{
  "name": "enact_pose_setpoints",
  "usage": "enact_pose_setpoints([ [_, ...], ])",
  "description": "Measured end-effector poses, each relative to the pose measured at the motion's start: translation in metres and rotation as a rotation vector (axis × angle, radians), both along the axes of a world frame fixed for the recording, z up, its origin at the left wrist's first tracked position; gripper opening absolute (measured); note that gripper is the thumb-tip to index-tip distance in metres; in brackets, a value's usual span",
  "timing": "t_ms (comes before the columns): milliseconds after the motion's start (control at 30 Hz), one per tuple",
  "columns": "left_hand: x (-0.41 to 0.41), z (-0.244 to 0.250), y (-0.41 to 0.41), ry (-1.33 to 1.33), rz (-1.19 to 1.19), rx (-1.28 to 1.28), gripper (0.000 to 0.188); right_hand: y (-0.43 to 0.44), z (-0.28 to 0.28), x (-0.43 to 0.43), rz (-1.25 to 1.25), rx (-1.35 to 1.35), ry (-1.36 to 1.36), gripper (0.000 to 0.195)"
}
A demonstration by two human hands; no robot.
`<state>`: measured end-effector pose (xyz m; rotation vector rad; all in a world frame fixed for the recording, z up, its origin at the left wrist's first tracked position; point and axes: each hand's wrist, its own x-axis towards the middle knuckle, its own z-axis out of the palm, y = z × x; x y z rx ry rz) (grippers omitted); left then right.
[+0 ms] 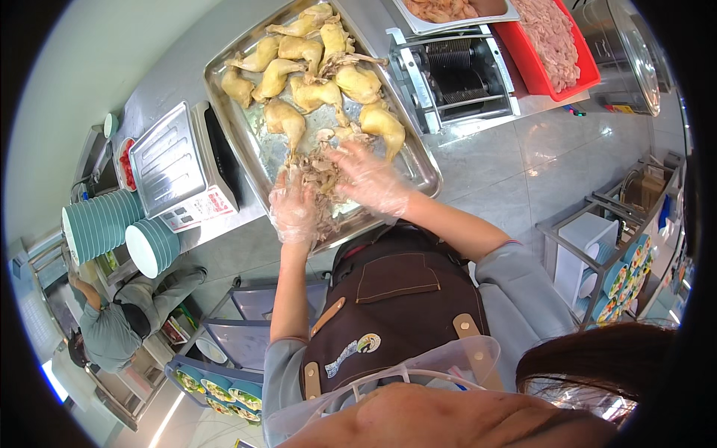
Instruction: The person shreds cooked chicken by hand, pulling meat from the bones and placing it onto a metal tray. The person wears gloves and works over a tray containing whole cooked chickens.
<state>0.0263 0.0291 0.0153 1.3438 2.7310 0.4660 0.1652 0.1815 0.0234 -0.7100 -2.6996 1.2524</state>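
A deep steel tray (431, 176) lies tilted across my view on the metal worktop, with several cooked yellow chicken legs (302, 50) at its far end. Shredded chicken meat (322, 182) is heaped in the near half. Both hands wear clear plastic gloves. My left hand (294, 204) rests at the heap's left edge, its fingertips by the bone end of one chicken leg (284, 120); whether it grips anything is unclear. My right hand (369, 182) lies over the heap's right side, palm down, fingers spread and touching the meat.
A weighing scale (171, 162) and stacked teal bowls (103, 224) stand left. To the right are a roller-blade meat cutter (456, 73), a steel pan (507, 11) and a red tub (521, 61) of raw meat strips. Another person (112, 336) works at far left. Carts (599, 263) hold filled bowls.
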Motion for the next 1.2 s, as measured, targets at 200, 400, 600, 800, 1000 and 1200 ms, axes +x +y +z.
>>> enact_pose_setpoints([
  [200,0.047,0.011,0.048,-0.282,-0.090,0.033,0.026,0.062,-0.008,0.010,-0.229,0.087,-0.480,0.056],
  [400,0.092,-0.025,0.101,-0.031,-0.321,-0.267,0.015,0.071,-0.022,-0.001,-0.233,-0.013,-0.454,0.051],
  [600,0.079,-0.053,0.104,-0.078,-0.246,-0.217,0.017,0.063,-0.049,0.034,-0.209,-0.042,-0.022,0.049],
  [800,0.066,-0.045,0.095,-0.864,-0.089,-0.102,0.020,0.060,-0.039,0.037,-0.117,-0.122,-0.152,0.058],
  [1000,0.059,-0.049,0.077,-1.394,-0.079,0.071,0.031,0.062,-0.016,0.024,0.030,0.010,-0.116,0.043],
  [1200,0.046,-0.043,0.052,-1.534,0.138,0.174,0.036,0.055,-0.037,0.006,0.017,-0.125,-0.159,0.036],
])
